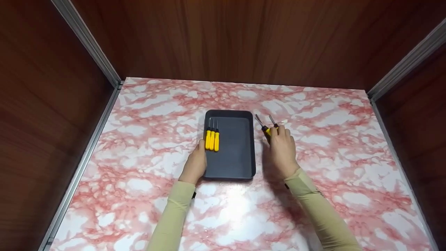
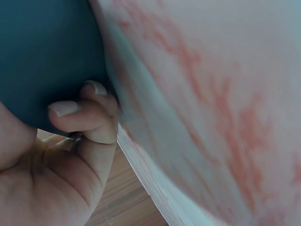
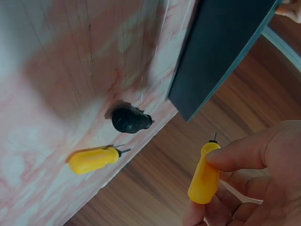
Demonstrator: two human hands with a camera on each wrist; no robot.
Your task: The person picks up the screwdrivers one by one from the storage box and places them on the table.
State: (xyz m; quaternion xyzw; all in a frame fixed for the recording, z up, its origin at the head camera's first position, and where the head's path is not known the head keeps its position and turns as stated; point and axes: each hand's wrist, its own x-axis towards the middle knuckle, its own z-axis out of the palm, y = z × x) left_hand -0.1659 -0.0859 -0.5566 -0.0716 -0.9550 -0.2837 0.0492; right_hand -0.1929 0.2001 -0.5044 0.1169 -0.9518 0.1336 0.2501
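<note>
A dark grey tray (image 1: 235, 150) sits on the table, and three yellow-handled screwdrivers (image 1: 212, 140) lie side by side in its left part, shafts pointing away. My left hand (image 1: 195, 163) grips the tray's left wall, its fingers curled against the outside in the left wrist view. Beyond the tray's right side, my right hand (image 1: 283, 150) pinches a yellow screwdriver (image 3: 205, 174) by its handle between thumb and fingers. Near that hand, another yellow-handled screwdriver (image 3: 94, 160) and a black-handled tool (image 3: 130, 119) lie on the table. My right hand partly hides these tools in the head view.
The table top (image 1: 146, 139) has a red and white marbled surface. Brown wood-grain panels (image 1: 244, 42) stand behind it and on both sides, with metal rails (image 1: 92, 45) at the corners.
</note>
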